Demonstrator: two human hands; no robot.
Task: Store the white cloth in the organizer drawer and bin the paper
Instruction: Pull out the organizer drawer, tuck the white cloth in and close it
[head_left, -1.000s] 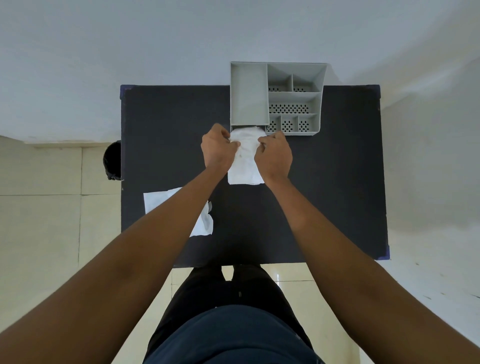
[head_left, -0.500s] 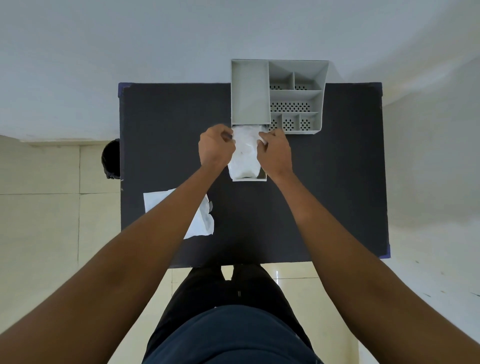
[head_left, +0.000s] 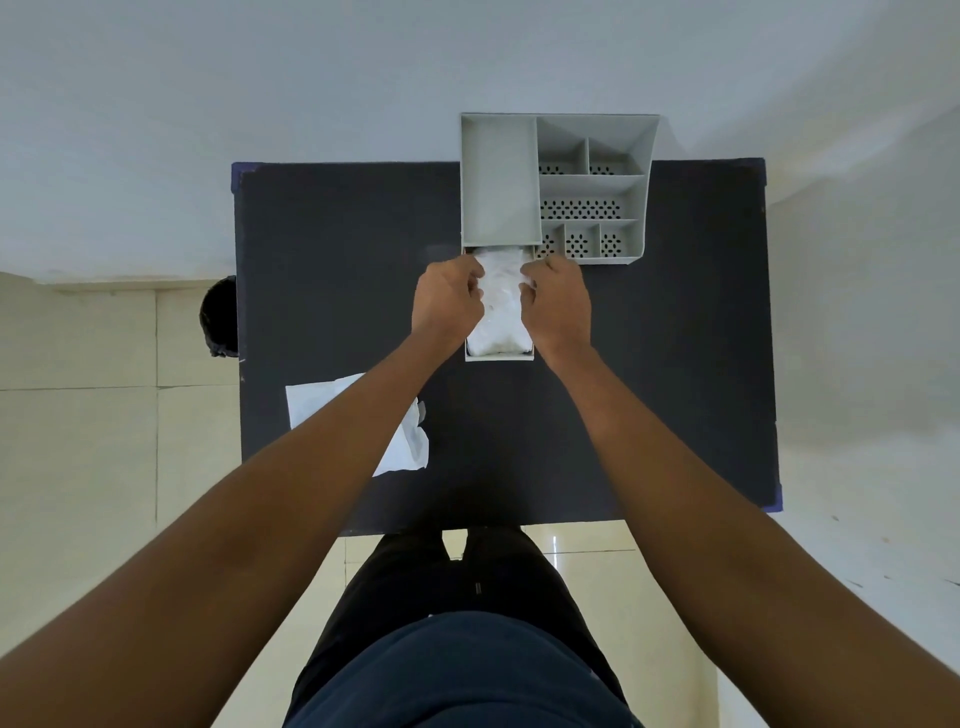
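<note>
A grey organizer (head_left: 498, 176) stands at the far edge of the black table (head_left: 675, 364). Its drawer (head_left: 500, 356) is pulled out toward me. The white cloth (head_left: 498, 306) lies bunched inside the drawer. My left hand (head_left: 448, 301) grips the cloth's left side and my right hand (head_left: 558, 304) grips its right side, both over the drawer. A white sheet of paper (head_left: 410, 441) lies on the table's left part, partly hidden under my left forearm.
A black bin (head_left: 219, 317) stands on the tiled floor just past the table's left edge. The organizer's right half has several small perforated compartments (head_left: 582, 208). My legs are at the table's near edge.
The cloth has gone from lying flat over the drawer to sitting pressed down inside it. Both hands have shifted slightly nearer along the drawer's sides.
</note>
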